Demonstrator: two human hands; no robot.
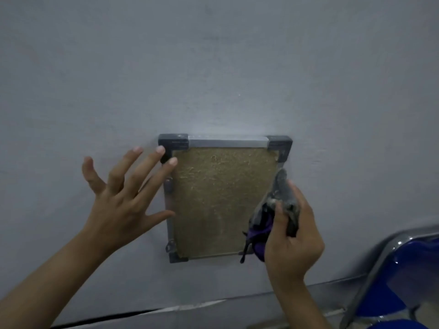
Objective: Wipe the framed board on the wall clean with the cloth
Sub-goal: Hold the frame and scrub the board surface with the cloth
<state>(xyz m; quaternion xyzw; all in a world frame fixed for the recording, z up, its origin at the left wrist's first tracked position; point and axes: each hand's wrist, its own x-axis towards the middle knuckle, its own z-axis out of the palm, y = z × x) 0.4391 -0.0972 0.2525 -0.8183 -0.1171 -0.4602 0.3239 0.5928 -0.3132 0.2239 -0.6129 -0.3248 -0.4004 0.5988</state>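
My left hand [118, 198] is spread wide, its fingers [152, 167] straight, tips at the left edge of the board [221, 200] on the wall [213, 67]. My right hand [292, 238] grips the bunched cloth [273, 210] against the board's right edge.

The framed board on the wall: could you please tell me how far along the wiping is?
Done: nothing on the framed board shows a finished wipe; its brown face looks rough all over. In hand: the right hand grips the bunched cloth against the board's right edge, while the left hand, fingers spread, sits at the left frame. Left: apparently most of the face and frame.
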